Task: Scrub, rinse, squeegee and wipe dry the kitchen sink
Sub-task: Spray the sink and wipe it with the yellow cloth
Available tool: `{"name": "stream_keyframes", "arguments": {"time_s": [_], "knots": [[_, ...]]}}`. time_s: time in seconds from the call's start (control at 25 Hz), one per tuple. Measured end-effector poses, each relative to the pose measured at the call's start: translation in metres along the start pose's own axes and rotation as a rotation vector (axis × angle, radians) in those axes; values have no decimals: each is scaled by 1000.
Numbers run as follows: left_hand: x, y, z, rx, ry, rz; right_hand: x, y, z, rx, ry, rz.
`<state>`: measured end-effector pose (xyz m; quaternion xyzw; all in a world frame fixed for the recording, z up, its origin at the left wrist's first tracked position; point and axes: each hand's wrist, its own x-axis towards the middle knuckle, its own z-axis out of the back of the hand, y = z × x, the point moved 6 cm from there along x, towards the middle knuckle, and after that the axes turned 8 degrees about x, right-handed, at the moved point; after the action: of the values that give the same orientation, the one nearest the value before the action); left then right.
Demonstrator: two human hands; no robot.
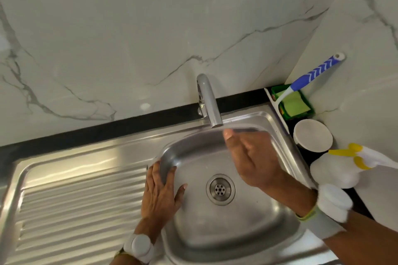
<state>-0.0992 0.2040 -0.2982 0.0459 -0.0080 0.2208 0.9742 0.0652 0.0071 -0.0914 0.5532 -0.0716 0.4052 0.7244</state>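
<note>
Left hand (162, 191) lies flat on the left rim of the sink (280, 241), fingers straight and spread, tips dipping over the edge into the basin, thumb pointing toward the drain (220, 189). That grip is open, just resting on steel, holding nothing. Right hand (251, 157) hangs over the basin just below the faucet (208, 101) spout, palm turned up-ish, fingers loosely curled, thumb tip nearest the spout. Looks blurry, but nothing is in that grip either. Both wrists carry white puck-like devices on bands.

The ribbed drainboard (75, 196) runs off to the left. On the dark tabletop (305, 159) to the right: a green caddy (290, 103) with a green sponge, a blue-and-white handled squeegee (310, 73) leaning in it, a white round container (313, 136), and a white spray bottle (336, 168) with yellow trim. There's some print on the caddy's edge, but it's too small to read.
</note>
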Motion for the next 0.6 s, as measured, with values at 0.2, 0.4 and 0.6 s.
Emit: {"name": "stream_keyframes", "arguments": {"time_s": [0.2, 0.4, 0.6], "knots": [[-14, 3, 7, -2, 12, 39, -181, -113, -41, -567, 748, -909], [-23, -1, 24, -269, 41, 262, -164, -110, -25, 93, 541, -1056], [-8, -101, 95, -1145, 407, 210, -126, -66, 6, 646, 359, -1079]]}}
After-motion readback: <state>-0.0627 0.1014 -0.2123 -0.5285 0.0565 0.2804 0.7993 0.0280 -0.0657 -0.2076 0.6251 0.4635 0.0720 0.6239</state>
